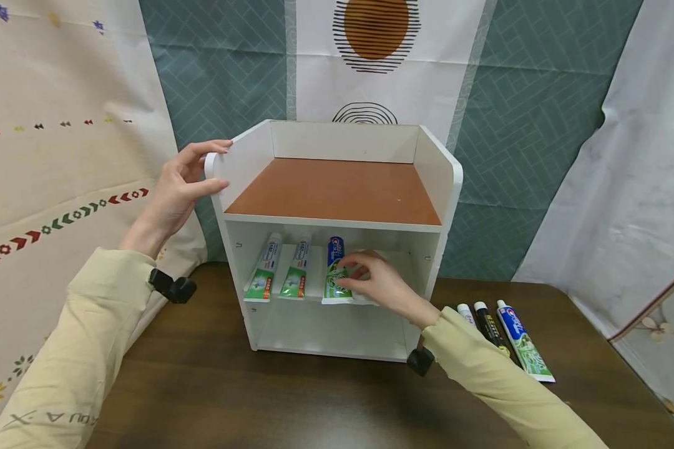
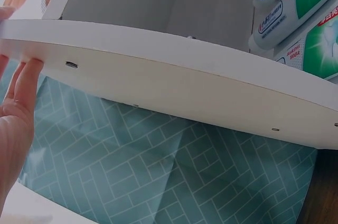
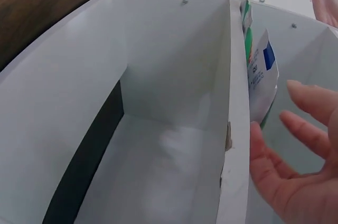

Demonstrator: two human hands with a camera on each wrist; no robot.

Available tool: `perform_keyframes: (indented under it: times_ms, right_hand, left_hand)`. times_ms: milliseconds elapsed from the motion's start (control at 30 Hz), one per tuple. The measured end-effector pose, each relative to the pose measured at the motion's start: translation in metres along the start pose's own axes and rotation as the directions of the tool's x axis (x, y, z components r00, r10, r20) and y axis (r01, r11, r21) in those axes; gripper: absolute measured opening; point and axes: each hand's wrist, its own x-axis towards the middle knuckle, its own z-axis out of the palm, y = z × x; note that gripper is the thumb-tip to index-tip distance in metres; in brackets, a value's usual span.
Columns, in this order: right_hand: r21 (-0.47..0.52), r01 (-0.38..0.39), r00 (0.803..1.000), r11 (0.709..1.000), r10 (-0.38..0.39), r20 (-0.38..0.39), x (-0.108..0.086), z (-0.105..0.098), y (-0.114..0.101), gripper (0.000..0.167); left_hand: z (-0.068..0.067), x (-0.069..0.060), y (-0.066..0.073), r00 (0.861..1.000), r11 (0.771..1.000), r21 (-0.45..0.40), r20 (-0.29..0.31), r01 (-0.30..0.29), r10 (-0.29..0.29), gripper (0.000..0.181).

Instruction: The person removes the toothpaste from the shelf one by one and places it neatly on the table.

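Observation:
A small white shelf unit (image 1: pixel 337 221) with a brown top stands on the table. My left hand (image 1: pixel 181 176) grips the front edge of its left side panel (image 2: pixel 174 84), thumb and fingers on opposite faces. On the middle shelf lie two white-and-green toothpaste tubes (image 1: pixel 263 269) (image 1: pixel 296 268), and right of them a blue-and-green toothpaste tube (image 1: pixel 334 265). My right hand (image 1: pixel 377 282) is just right of that tube, its fingers spread and loosely bent. In the right wrist view the hand (image 3: pixel 301 166) shows a gap between thumb and fingers, beside the tube's flat end (image 3: pixel 262 78).
Right of the shelf unit, three more tubes lie on the brown table (image 1: pixel 202 386): a white one (image 1: pixel 466 313) partly behind the sleeve, a black one (image 1: pixel 491 329) and a blue-and-green one (image 1: pixel 525 343). Patterned cloths (image 1: pixel 224 68) hang behind and at the sides.

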Motion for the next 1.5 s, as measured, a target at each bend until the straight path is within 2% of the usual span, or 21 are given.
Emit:
perform_keyframes:
  times_ms: [133,367,567,667,900,1067,1300,1400,1500]
  right_hand:
    - [-0.015,-0.039,0.998,0.999,0.039,0.041,0.004,0.002,-0.002,0.027]
    - [0.032,-0.106,0.983,0.994,0.1,0.152,0.013,0.006,-0.009,0.026]
    - [0.013,-0.239,0.958,0.971,0.234,0.168,0.023,0.007,-0.018,0.027]
    - [-0.013,-0.269,0.949,0.963,0.267,0.17,0.027,0.007,-0.024,0.028]
    - [-0.004,-0.285,0.939,0.959,0.28,0.199,0.027,0.006,-0.03,0.03]
    - [0.086,-0.293,0.94,0.952,0.27,0.208,0.021,0.002,-0.023,0.03]
    - [0.262,-0.33,0.934,0.907,0.275,0.227,0.007,-0.008,-0.013,0.032]
    - [0.289,-0.331,0.937,0.898,0.276,0.215,0.0,-0.014,-0.011,0.03]
    - [0.286,-0.313,0.943,0.906,0.262,0.204,-0.007,-0.022,-0.01,0.028]
  left_hand:
    - [0.0,-0.001,-0.001,1.0,1.0,0.021,-0.004,0.004,-0.004,0.044]
    - [0.0,-0.002,-0.001,1.0,1.0,0.013,0.002,-0.005,0.005,0.044]
    - [0.0,-0.001,0.0,1.0,1.0,0.016,0.001,-0.008,0.008,0.043]
    - [-0.001,-0.002,0.001,1.0,1.0,0.013,-0.002,-0.011,0.011,0.043]
    - [-0.001,-0.001,0.0,1.0,1.0,0.013,0.008,-0.014,0.014,0.043]
    - [-0.001,0.001,-0.001,1.0,1.0,0.015,0.011,-0.015,0.015,0.043]
    - [-0.001,0.0,-0.002,0.999,1.0,0.001,0.015,-0.031,0.031,0.043]
    - [-0.001,-0.001,-0.002,0.999,1.0,0.007,0.014,-0.029,0.029,0.042]
    - [-0.001,0.0,-0.002,0.999,1.0,0.014,0.016,-0.028,0.028,0.042]
